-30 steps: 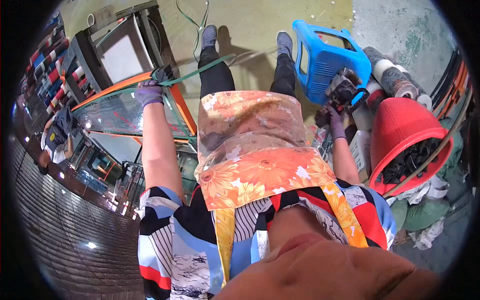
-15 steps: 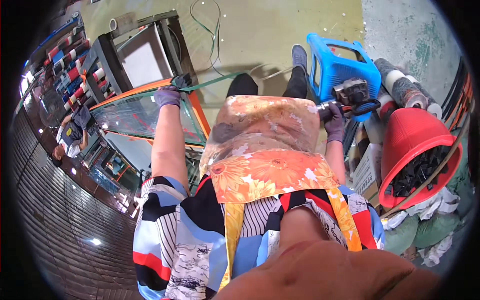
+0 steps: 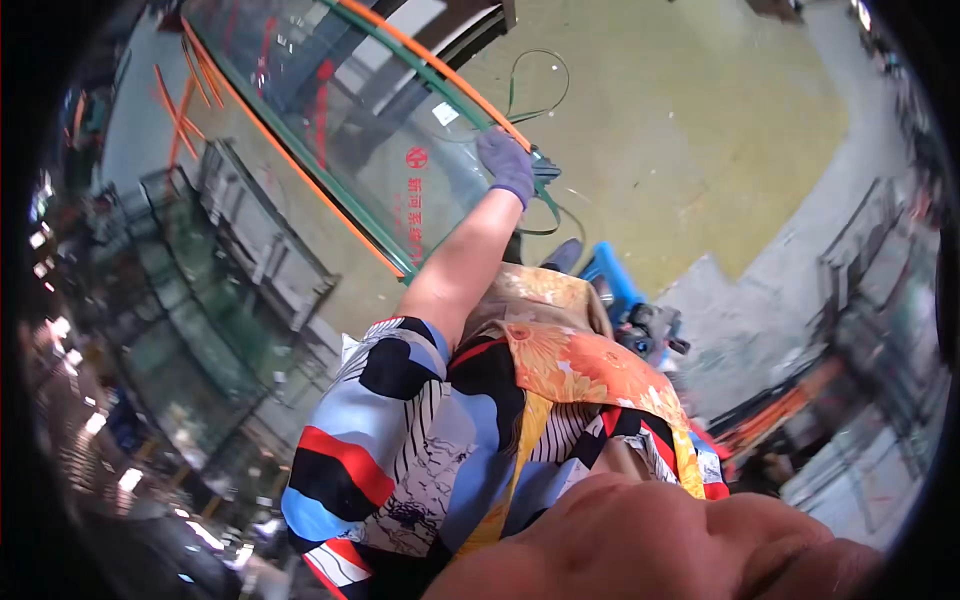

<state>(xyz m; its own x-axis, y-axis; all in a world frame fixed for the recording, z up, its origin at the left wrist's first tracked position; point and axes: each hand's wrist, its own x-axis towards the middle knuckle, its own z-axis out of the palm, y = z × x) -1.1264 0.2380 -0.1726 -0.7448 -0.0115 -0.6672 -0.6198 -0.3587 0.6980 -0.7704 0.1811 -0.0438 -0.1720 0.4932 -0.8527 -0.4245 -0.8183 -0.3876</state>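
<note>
My left hand [image 3: 506, 165], in a purple glove, has its fingers curled over the near corner of a large glass pane [image 3: 370, 150]. Orange edging [image 3: 440, 75] and a green band run along the pane's sides. A dark corner piece [image 3: 545, 170] sticks out just past my fingers. From that corner a green strap [image 3: 553, 212] loops down. My right hand is out of view, and so is what it holds. A dark power tool [image 3: 650, 330] shows at my right side, by the blue stool [image 3: 612, 278], partly behind my apron.
A loop of green strap [image 3: 566, 85] lies on the floor beyond the pane. Orange strips [image 3: 178, 120] are at the far left, above glass panes on a rack [image 3: 265, 240]. Blurred racks [image 3: 850, 250] and orange and black lengths [image 3: 780, 405] stand to the right.
My view has swung left, so the pane now fills the upper left. My left hand stays at its corner. My right hand and the red basket have gone out of view.
</note>
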